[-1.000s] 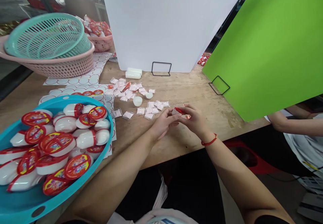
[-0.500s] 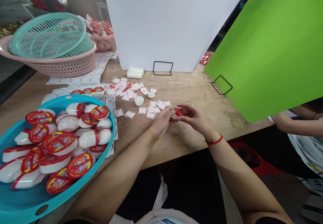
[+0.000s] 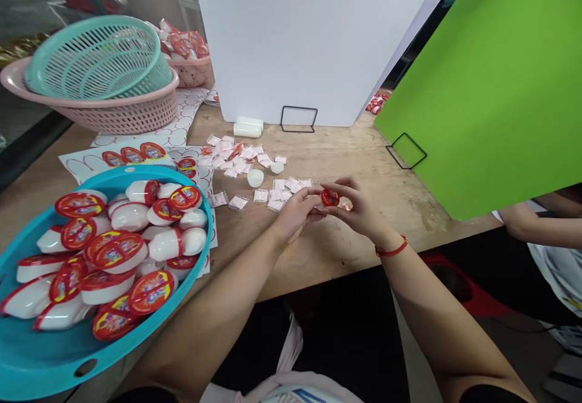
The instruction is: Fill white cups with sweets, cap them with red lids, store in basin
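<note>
Over the wooden table (image 3: 354,154), my right hand (image 3: 357,209) pinches a small red round piece (image 3: 330,197) between thumb and fingers. My left hand (image 3: 297,212) is closed close beside it, touching or almost touching the piece; whatever its fingertips hold is hidden. Small pink packets (image 3: 286,189) lie just behind my left hand, with more packets (image 3: 231,156) farther back. Two small translucent cups (image 3: 255,178) stand among them. A small clear and red item (image 3: 346,205) shows behind my right fingers.
A blue basin (image 3: 202,251) of red-and-white containers fills the left. Behind it are sticker sheets (image 3: 77,162) and stacked pink (image 3: 122,118) and green baskets (image 3: 95,57). White (image 3: 291,39) and green boards (image 3: 495,88) stand behind. Another person's arm (image 3: 536,224) is at right.
The red piece now shows upright between my right fingertips, and my hands have shifted slightly apart. A clear and red item has come into sight by my right hand. The view has shifted slightly.
</note>
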A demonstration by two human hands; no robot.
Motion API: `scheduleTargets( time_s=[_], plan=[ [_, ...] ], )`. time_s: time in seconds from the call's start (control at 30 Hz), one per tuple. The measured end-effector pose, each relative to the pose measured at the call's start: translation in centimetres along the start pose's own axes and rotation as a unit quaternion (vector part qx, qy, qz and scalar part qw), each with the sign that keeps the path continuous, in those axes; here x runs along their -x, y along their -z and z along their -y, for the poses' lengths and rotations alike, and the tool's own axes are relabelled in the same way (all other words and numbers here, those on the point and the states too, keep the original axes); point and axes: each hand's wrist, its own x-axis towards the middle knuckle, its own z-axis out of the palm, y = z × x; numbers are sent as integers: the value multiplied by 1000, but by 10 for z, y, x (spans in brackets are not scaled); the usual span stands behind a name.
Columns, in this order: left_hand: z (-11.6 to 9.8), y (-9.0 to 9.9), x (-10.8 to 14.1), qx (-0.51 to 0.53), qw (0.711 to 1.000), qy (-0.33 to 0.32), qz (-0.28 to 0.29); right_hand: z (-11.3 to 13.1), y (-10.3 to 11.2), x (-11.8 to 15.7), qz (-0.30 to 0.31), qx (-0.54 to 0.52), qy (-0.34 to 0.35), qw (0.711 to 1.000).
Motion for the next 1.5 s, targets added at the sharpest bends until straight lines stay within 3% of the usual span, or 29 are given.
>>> scheduleTargets(
  time_s=[0.27, 0.47, 0.6, 0.73, 0.93, 1.17, 1.3, 1.5],
  plan=[
    [-4, 4, 4, 78, 993, 15, 84, -6, 8, 2, 21, -72, -36, 997],
    [0, 3, 5, 72, 995, 10, 62, 7, 7, 6, 38, 54, 20, 998],
    [2, 5, 0, 43, 998, -6, 49, 8, -5, 8, -5, 76, 14, 997],
    [1, 7, -3, 8, 998, -34, 44, 9, -18, 11, -31, 38, -8, 999],
    [-4, 11, -3, -63, 994, -67, 54, 13, -33, 12, -55, -97, -98, 989],
    [-4, 10, -3, -226, 963, -148, 16, 21, -40, 4, -57, -266, -140, 952],
    [0, 7, -2, -163, 974, -158, 14, 25, -48, -1, -84, -290, -149, 942],
    [1, 12, -10, -176, 945, -251, -117, 17, -71, -16, -145, -327, -210, 910]
  ],
)
